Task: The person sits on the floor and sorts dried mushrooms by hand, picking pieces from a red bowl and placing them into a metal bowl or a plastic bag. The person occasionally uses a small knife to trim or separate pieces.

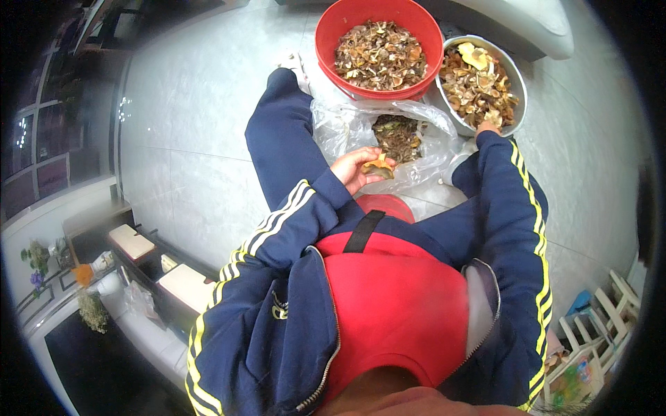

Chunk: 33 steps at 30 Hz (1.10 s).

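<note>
My left hand (355,171) is closed around a yellow-brown mushroom (379,167), held above the near side of an open clear plastic bag (333,132). Inside that bag lies a heap of dark mushroom scraps (399,139). At the near rim of a round silvery pot (522,104), my right hand (488,127) reaches in beside a pale piece of mushroom. Its fingers are mostly hidden, so I cannot tell whether it grips anything. Mushrooms (479,87) fill the pot, with a large bright yellow one (474,55) on top.
A red bucket (380,90) full of mushrooms stands beyond the bag, left of the pot. Between my legs is a red round seat (387,206). A white slatted rack (596,326) stands at the lower right, and cream-topped boxes (187,286) are at the left.
</note>
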Available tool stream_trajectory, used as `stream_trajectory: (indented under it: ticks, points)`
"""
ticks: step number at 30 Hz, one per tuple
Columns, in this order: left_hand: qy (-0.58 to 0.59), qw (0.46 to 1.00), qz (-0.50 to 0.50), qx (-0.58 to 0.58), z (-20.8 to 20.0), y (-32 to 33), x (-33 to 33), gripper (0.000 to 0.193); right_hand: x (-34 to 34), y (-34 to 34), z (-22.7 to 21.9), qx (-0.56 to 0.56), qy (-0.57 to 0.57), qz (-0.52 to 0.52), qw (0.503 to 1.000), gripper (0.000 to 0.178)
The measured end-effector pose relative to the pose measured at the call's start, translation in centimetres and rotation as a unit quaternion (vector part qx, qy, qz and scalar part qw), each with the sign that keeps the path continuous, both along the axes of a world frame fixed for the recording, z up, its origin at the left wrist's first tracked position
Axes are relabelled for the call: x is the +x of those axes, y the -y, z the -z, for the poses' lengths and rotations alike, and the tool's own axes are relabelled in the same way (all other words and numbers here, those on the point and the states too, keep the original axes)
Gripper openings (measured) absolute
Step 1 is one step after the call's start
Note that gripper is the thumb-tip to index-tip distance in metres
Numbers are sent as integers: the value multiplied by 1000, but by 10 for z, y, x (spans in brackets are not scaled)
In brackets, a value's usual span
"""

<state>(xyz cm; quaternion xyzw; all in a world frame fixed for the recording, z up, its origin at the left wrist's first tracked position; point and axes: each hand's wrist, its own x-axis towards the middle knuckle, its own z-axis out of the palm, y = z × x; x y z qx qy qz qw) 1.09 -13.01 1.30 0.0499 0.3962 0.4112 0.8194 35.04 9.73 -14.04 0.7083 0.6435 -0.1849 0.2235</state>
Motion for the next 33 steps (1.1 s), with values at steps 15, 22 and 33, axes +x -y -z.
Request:
stream_trajectory:
  ticks: [15,22,33]
  points:
    - [-24,1000,-19,-2,9,17,6,12,-6,125,-178,-38,-648,163,743,26]
    - [-131,991,-11,7,7,19,12,10,-107,203,-170,-77,-740,114,659,18]
    - [-131,991,-27,4,6,23,13,17,-111,213,-166,58,-503,-226,832,25]
